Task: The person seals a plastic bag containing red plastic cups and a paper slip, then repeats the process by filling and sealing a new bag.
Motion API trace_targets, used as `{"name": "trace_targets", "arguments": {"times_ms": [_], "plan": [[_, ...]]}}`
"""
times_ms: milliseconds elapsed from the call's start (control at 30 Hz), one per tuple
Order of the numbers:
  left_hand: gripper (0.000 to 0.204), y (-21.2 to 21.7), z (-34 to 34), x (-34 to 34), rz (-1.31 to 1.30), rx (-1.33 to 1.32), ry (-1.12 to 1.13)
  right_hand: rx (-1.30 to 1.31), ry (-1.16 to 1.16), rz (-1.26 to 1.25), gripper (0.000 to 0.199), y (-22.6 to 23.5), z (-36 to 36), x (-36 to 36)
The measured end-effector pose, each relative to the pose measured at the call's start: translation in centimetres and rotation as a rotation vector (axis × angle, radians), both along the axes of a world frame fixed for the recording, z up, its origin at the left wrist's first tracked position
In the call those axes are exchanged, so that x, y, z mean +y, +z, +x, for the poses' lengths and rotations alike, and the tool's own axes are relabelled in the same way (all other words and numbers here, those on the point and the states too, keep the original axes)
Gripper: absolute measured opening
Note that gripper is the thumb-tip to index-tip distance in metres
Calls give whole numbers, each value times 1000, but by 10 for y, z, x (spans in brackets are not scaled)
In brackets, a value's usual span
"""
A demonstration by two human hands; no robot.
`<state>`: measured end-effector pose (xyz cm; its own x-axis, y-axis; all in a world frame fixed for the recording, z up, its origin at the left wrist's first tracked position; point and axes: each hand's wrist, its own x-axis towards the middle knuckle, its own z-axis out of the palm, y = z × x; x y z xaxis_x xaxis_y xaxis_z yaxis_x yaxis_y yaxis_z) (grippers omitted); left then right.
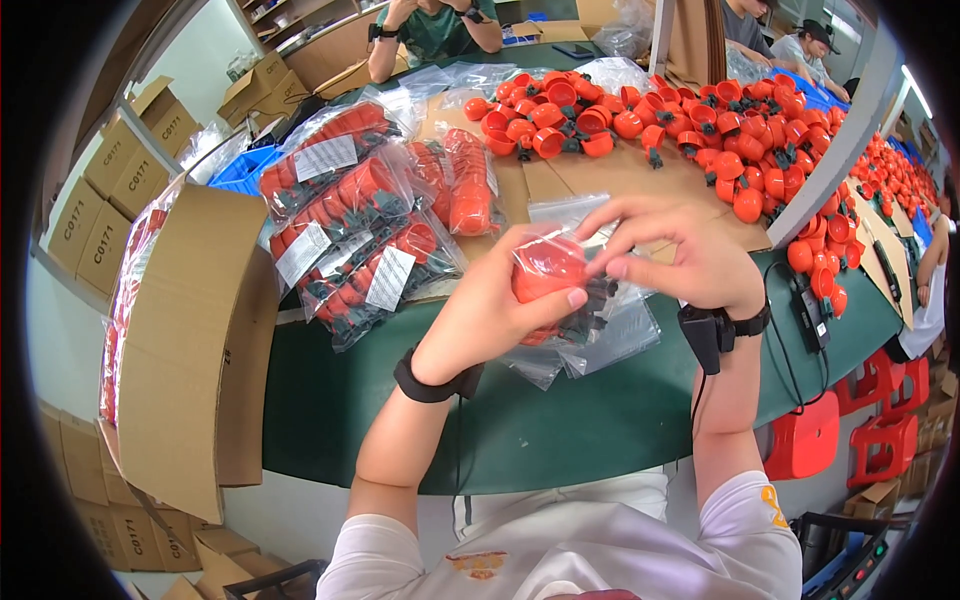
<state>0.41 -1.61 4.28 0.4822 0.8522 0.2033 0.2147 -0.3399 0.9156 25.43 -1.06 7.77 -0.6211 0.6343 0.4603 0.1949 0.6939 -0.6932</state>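
My left hand is closed round a clear plastic bag with red cup-shaped pieces and dark green parts inside. The thumb presses on the front of a red piece near the bag's upper end. From the right, my right hand reaches over to the bag, its thumb and a fingertip close together at the plastic beside that red piece. Its other fingers are bent and raised. Flat clear zip bags lie on the table just under and beside the filled one.
Filled, labelled bags are piled at the left, beside an open cardboard box. A large heap of red cups spreads over cardboard at the back right. A white post and a black cable adapter stand right. A person sits opposite.
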Motion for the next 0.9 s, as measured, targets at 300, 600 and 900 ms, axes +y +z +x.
{"name": "trace_targets", "arguments": {"times_ms": [300, 600, 900], "plan": [[62, 0, 1, 2, -77, -111, 34, 15, -235, 202, 9, 1, -9, -1], [59, -3, -1, 5, -143, -201, 5, 14, -325, 24, 9, 4, -16, -7], [58, -8, 0, 9, -87, -162, -36, -186, -110, -61, 27, -3, -13, 2]]}}
